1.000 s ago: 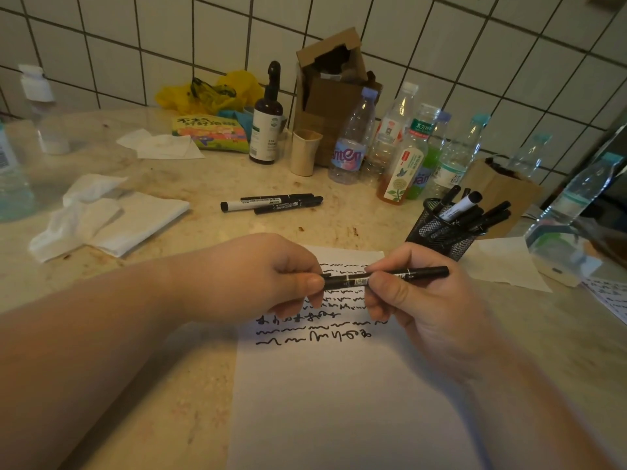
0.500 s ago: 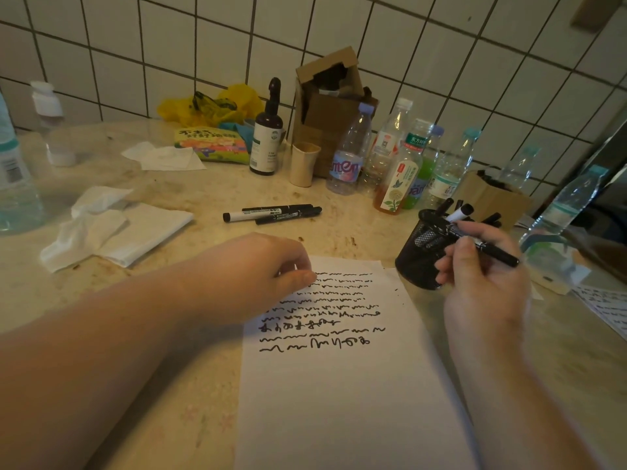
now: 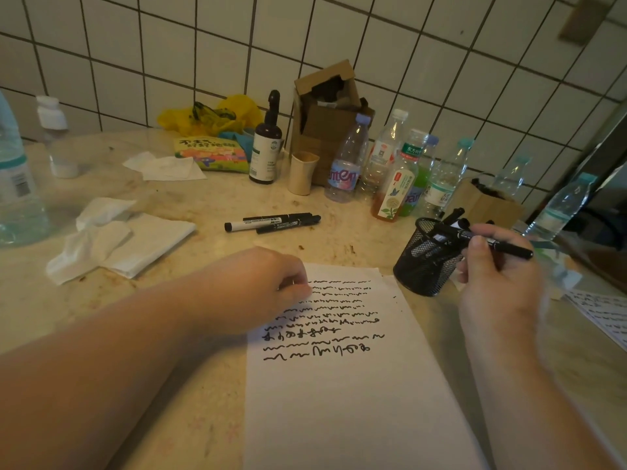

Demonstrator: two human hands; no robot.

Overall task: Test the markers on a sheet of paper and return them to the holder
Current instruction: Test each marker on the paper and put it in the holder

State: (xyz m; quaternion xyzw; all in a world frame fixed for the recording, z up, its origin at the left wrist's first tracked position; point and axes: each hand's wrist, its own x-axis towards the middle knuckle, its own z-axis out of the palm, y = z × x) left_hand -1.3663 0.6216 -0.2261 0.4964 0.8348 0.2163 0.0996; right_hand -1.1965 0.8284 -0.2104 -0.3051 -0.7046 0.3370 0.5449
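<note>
A white sheet of paper (image 3: 342,395) with several black scribbled lines lies on the counter in front of me. My left hand (image 3: 261,286) rests on its upper left corner with fingers curled and holds nothing that I can see. My right hand (image 3: 495,276) grips a black marker (image 3: 509,248) just right of the black mesh holder (image 3: 424,266), the marker's far end over the holder's rim. Several markers stand in the holder. Two more markers (image 3: 271,222) lie side by side on the counter beyond the paper.
Crumpled tissues (image 3: 115,239) lie at left beside a large water bottle (image 3: 15,184). Several bottles (image 3: 390,174), a paper cup (image 3: 302,173), a dark dropper bottle (image 3: 266,150) and cardboard boxes (image 3: 325,123) line the tiled wall. Another scribbled sheet (image 3: 604,313) lies at far right.
My two hands held the marker together over the paper a second ago. My right hand then carried it right to the holder while my left hand stayed on the paper.
</note>
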